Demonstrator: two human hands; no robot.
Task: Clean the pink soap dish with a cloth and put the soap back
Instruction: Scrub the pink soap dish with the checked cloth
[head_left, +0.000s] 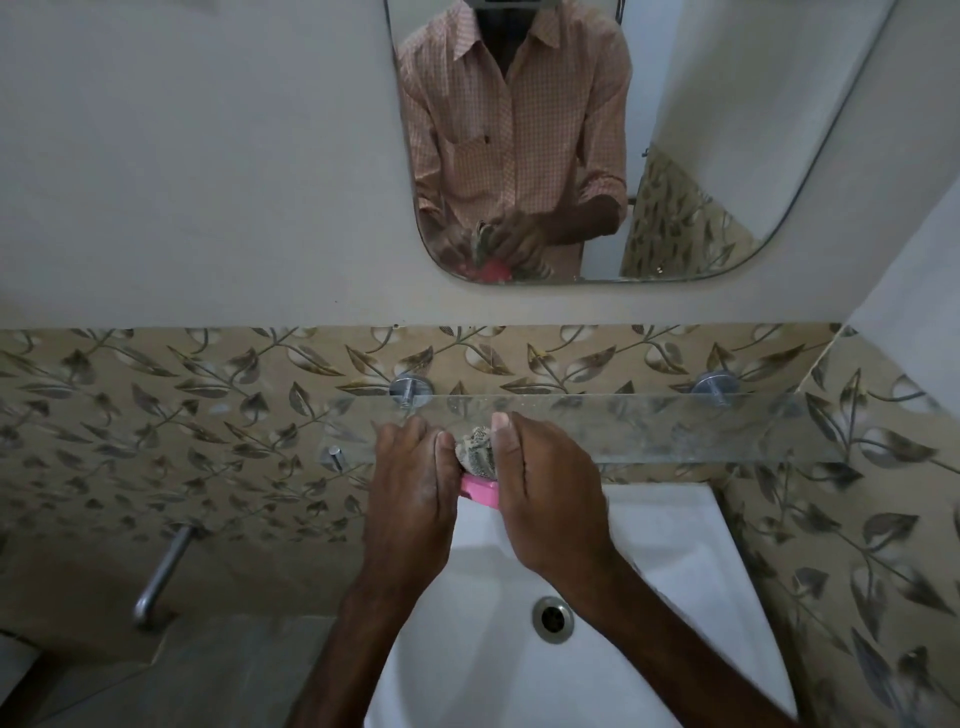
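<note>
Soap dish (480, 491): L hand (410, 488) grips it, R hand (550, 499) clamps cloth (475, 452), near shelf (675, 431) edge.

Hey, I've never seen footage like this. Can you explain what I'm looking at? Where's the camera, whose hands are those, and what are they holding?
There is no machine here. The one picture comes from a wide-angle camera worn on a person's head, looking forward and down, so the two arms coming in from the bottom are that person's own. The left hand seems to grip a pink soap dish, and the right hand holds a patterned cloth bunched against it. Both are held above a white sink, just in front of a glass shelf on the tiled wall. The mirror above reflects the same person. No soap is in view.
</note>
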